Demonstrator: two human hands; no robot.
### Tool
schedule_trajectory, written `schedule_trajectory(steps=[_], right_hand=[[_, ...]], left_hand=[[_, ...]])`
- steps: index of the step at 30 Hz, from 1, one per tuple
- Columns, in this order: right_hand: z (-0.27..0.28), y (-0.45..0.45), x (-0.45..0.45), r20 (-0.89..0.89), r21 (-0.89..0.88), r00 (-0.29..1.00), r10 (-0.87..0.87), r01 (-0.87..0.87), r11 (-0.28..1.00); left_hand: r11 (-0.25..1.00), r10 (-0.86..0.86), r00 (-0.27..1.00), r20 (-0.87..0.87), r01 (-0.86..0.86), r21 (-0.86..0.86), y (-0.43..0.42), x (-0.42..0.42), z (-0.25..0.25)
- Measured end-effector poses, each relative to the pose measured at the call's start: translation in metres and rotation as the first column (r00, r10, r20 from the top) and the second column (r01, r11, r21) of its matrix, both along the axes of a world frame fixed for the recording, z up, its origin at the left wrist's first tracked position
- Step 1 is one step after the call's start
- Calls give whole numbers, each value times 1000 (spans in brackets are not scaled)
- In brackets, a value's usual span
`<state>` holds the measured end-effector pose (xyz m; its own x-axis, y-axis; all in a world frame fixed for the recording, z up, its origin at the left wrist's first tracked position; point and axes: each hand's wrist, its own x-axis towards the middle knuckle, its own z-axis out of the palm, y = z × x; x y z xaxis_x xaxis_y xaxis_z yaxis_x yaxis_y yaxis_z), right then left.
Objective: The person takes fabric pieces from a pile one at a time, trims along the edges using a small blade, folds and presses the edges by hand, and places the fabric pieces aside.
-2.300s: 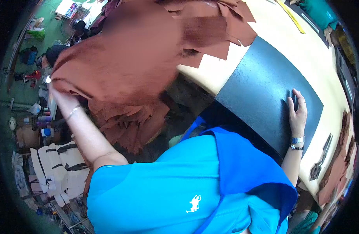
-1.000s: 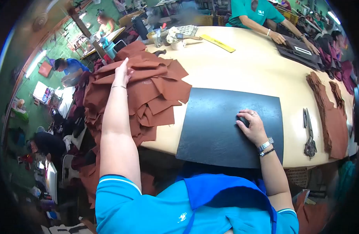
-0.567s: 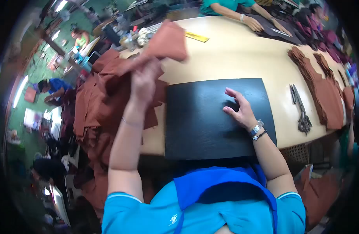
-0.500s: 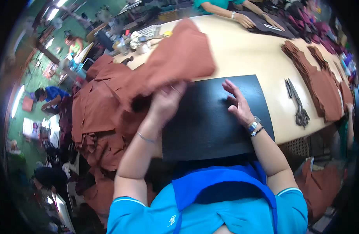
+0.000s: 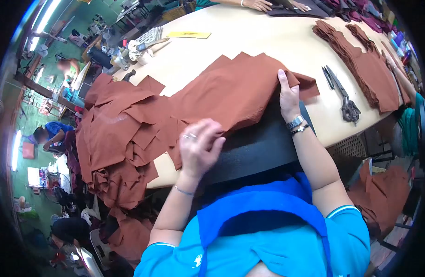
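Fingers (image 5: 283, 79) of the right hand (image 5: 290, 99) are clamped on the brown sheet (image 5: 235, 90), the left hand (image 5: 197, 148) is seen curled at its near edge, grip unclear, and the black mat (image 5: 258, 150) beneath is partly covered!

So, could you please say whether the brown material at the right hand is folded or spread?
Mostly spread, though not flat: the brown material extends over the black mat, its edge bent at the right hand.
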<state>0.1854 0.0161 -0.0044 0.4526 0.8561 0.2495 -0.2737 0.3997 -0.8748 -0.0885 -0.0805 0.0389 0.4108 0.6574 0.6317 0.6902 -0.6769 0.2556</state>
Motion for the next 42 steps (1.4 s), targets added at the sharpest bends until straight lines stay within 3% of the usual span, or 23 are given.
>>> schedule_trajectory(steps=[2, 5, 8, 9, 10, 13, 16, 17, 21, 22, 24, 26, 27, 28, 30, 32, 34, 36, 38, 39, 40, 41, 42], right_hand=[[-2, 0, -1, 38, 46, 999, 15, -16, 999], [5, -2, 0, 42, -14, 993, -106, 107, 994], [7, 4, 14, -31, -86, 970, -243, 240, 967], [9, 4, 17, -43, -116, 955, -293, 287, 951], [11, 4, 20, -54, -145, 939, -341, 330, 933], [-3, 16, 30, -207, -73, 920, -333, 325, 943], [-16, 25, 35, -242, -53, 906, -347, 345, 937], [-22, 27, 37, -236, -29, 912, -334, 337, 941], [-16, 22, 35, -333, -99, 894, -298, 281, 954], [-12, 21, 35, -267, -116, 920, -287, 264, 957], [-3, 14, 31, -133, -161, 957, -258, 236, 958], [1, 10, 21, 44, -162, 982, -183, 188, 969], [0, 10, 15, 68, -108, 985, -159, 166, 980], [-1, 10, 11, 94, -55, 986, -137, 142, 988], [-1, 13, 24, 135, -227, 953, -270, 295, 928], [6, 11, 38, 101, -317, 930, -353, 366, 875], [-22, 32, 69, -185, -176, 871, -455, 426, 887], [-23, 33, 91, -409, -6, 850, -332, 361, 932], [-16, 34, 89, -217, -225, 853, -475, 430, 874], [-11, 32, 80, -146, -255, 865, -480, 436, 863], [-1, 27, 63, -75, -280, 882, -465, 429, 859], [11, 18, 45, -28, -140, 889, -457, 450, 882], [5, 19, 41, -19, -102, 928, -372, 368, 924]], left_hand=[[939, 326, 929, -172, -340, -57, 4, -10, 8], [734, 538, 816, -211, -577, -359, 11, -30, -17], [765, 502, 855, -127, -508, -396, 15, -52, -32], [729, 501, 865, -21, -436, -527, 16, -58, -34], [733, 562, 827, 0, -499, -462, 15, -59, -38], [751, 553, 815, 175, -396, -529, 22, -81, -48], [822, 512, 803, 305, -355, -446, 27, -87, -41], [889, 447, 836, 317, -378, -257, 30, -87, -36], [897, 438, 728, 527, -312, -315, 25, -81, 2], [923, 383, 783, 490, -305, -234, 30, -87, 1], [937, 296, 792, 534, -131, -325, 29, -87, 5], [832, 224, 807, 546, 134, -538, 16, -74, 12], [695, 239, 794, 558, 261, -670, 2, -59, 26], [690, 184, 878, 443, 206, -694, -6, -52, 25], [431, 69, 995, 66, 30, -902, -22, -51, 43], [433, 82, 993, 88, 45, -900, -36, -59, 59], [415, 240, 962, 126, 16, -910, -51, -94, 64], [649, 380, 884, 271, -47, -759, -62, -135, 74], [779, 510, 782, 358, -243, -578, -68, -189, 80], [718, 550, 720, 423, -150, -679, -62, -219, 97], [738, 540, 779, 318, -258, -623, -54, -256, 111], [738, 476, 879, 12, -392, -549, -40, -290, 139], [741, 524, 851, 43, -430, -516, -16, -351, 152]])
